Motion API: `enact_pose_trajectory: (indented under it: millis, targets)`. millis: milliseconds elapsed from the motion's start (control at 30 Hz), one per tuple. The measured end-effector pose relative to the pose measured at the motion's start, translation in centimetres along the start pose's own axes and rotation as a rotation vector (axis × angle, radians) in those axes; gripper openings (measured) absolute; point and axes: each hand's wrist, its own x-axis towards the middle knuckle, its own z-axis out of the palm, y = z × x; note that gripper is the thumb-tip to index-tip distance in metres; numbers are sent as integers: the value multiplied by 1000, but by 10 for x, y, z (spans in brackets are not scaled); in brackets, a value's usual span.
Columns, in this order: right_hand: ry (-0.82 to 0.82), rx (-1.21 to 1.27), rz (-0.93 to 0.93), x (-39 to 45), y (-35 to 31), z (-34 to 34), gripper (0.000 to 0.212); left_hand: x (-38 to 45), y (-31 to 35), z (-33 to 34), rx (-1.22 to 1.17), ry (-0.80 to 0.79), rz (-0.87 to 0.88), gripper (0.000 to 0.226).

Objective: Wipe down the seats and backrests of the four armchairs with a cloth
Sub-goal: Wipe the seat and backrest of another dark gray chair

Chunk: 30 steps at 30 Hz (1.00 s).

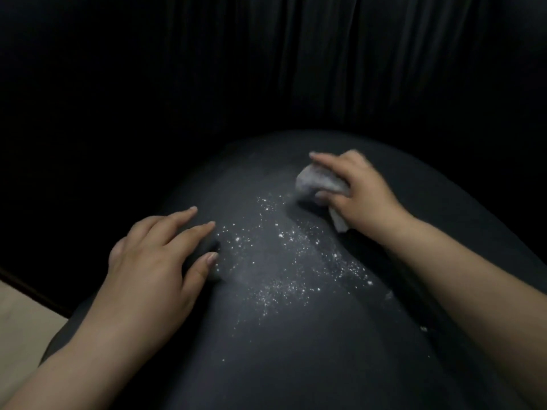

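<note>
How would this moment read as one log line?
right hand grips cloth | left hand rests on seat | white specks remain

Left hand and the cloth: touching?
Apart. The head view shows the left hand resting on the dark seat, with a speckled stretch of seat between it and the cloth, which the right hand holds.

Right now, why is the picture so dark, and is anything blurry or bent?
Head view: dim light leaves the backrest nearly black; white specks on the seat stand out; the right hand gripping the cloth looks slightly smeared; the left hand is sharper; the wide lens bulges the seat.
</note>
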Motion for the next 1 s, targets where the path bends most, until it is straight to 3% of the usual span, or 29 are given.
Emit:
enact_pose_trajectory:
  millis: [67, 100, 200, 267, 333, 433, 567, 733, 867, 1000]
  targets:
    - [106, -203, -28, 8, 3, -11, 62, 2, 0, -1, -10, 26, 2, 55]
    - [79, -258, -32, 9, 5, -14, 60, 3, 0, -2, -12, 35, 1, 54]
    - [-61, -122, -19, 0, 11, -10, 48, 2, -5, -4, -14, 47, -3, 54]
    - [11, 18, 16, -3, 14, -10, 42, 1, -7, -5, -17, 52, -9, 54]
    - [46, -28, 69, 1, 16, -14, 48, 0, -8, -4, -22, 51, -13, 54]
    - [-68, -273, 85, 8, 18, -20, 56, 1, -7, -3, -32, 40, -9, 54]
    - [-208, -331, 3, -4, 19, -18, 63, 2, -4, -1, -51, 48, 19, 52]
    - [76, -366, 19, 13, 35, -32, 57, 0, -6, -1, -47, 49, 25, 52]
    - [-119, -461, 38, 21, 44, -29, 57, -1, -4, -1, -41, 34, 12, 53]
    - [-100, -421, 27, 17, 46, -22, 57, -2, -1, 0, -35, 25, 17, 53]
